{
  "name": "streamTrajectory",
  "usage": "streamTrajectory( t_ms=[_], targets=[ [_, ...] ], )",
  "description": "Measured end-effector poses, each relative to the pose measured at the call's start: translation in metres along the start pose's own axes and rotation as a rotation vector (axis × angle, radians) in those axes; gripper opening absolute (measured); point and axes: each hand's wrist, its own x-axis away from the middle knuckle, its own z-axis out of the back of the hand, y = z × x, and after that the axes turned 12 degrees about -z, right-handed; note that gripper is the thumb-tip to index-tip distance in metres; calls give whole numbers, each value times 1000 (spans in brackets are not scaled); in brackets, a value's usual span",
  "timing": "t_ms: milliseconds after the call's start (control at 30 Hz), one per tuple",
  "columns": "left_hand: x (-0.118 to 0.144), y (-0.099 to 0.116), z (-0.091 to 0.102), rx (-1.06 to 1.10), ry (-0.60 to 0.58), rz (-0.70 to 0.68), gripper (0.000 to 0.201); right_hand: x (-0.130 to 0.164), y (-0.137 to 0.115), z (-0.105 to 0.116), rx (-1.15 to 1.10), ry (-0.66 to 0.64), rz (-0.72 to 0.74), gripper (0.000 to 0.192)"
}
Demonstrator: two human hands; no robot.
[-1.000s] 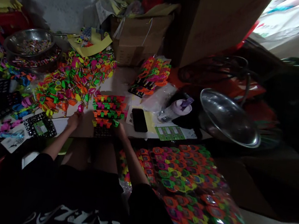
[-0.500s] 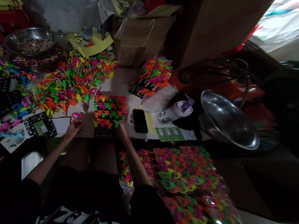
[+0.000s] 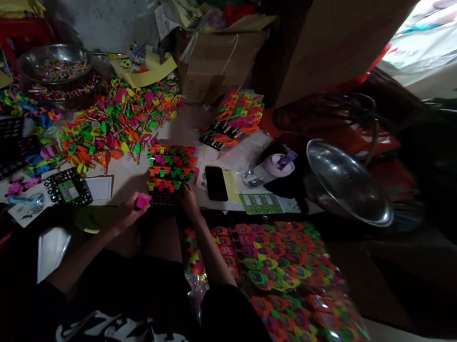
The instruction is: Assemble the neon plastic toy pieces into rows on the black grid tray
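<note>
Gripping a pink toy (image 3: 143, 200) in the left hand (image 3: 128, 214), just left of the black tray (image 3: 162, 200) being steadied by the right hand (image 3: 189, 199).

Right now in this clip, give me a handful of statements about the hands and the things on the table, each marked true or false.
1. The left hand holds a small pink piece. True.
2. The right hand rests at the near edge of the black tray filled with orange, green and pink pieces. True.
3. The black phone lies left of that tray. False: it lies just right of it.
4. The tilted steel bowl on the right is full of coloured pieces. False: its inside shows bare metal.
5. A loose pile of coloured pieces lies behind and left of the tray. True.
</note>
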Motion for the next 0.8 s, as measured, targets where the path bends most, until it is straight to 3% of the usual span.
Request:
streamTrajectory(
  t_ms=[67,100,233,333,433,567,667,800],
  targets=[
    [6,1,-8,35,-54,-19,22,24,8,1,-189,42,47,36],
    [9,2,-12,47,-87,-24,20,39,11,-1,-282,-1,80,34],
    [16,7,-33,-56,-305,-26,16,94,6,-16,-527,-306,147,34],
    [18,12,-43,-146,-407,-86,18,107,-2,-24,-633,-246,79,31],
    [14,6,-41,-140,-377,-94,29,88,0,-21,-684,-126,-20,32],
    [-4,-18,-13,-200,-212,79,23,39,16,-8,-623,43,-156,35],
    [-23,-42,23,-248,-107,210,19,13,26,-5,-554,34,-122,34],
    [-40,-73,67,-249,-21,322,24,5,31,-9,-480,6,-92,36]
  ],
)
